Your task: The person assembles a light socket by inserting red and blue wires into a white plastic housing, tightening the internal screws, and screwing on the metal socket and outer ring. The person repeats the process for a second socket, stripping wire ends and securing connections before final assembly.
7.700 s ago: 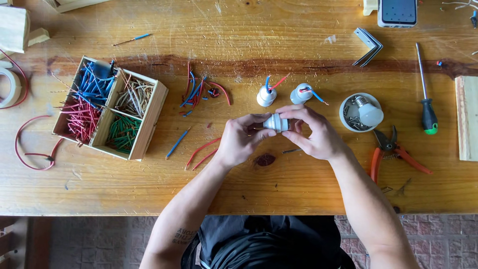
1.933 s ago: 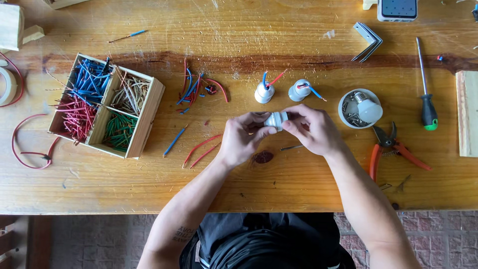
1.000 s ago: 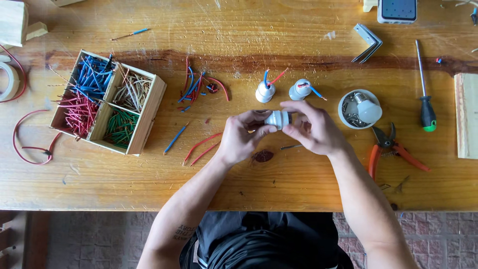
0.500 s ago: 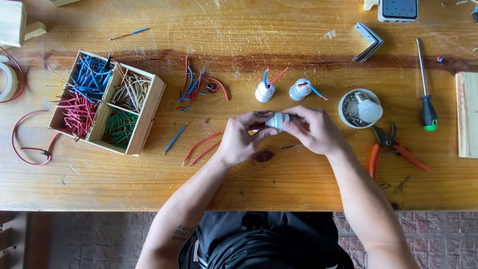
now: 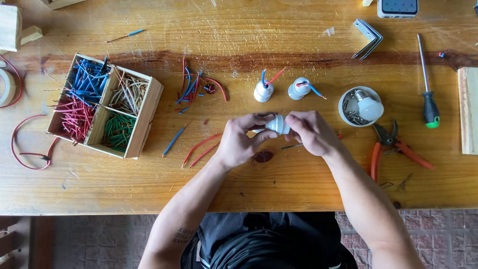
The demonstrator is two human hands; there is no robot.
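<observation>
A small white lamp socket (image 5: pixel 278 124) is held between both hands above the middle of the wooden table (image 5: pixel 279 30). My left hand (image 5: pixel 240 140) grips its left end with thumb and fingers. My right hand (image 5: pixel 311 131) pinches its right end. Two more white sockets (image 5: pixel 263 91) (image 5: pixel 298 88) with red and blue wires stand just beyond my hands. A thin metal pin (image 5: pixel 290 146) lies on the table under my right hand.
A four-part wooden box (image 5: pixel 144 115) of blue, red, tan and green wire pieces sits at left. Loose red and blue wires (image 5: pixel 194 85) lie nearby. A white bowl (image 5: pixel 344 102) with a bulb and screws, orange pliers (image 5: pixel 393 145) and a green-tipped screwdriver (image 5: pixel 429 107) are at right.
Both hands stay on the socket at the same spot; the fingers shift slightly around it. Nothing else on the table has moved.
</observation>
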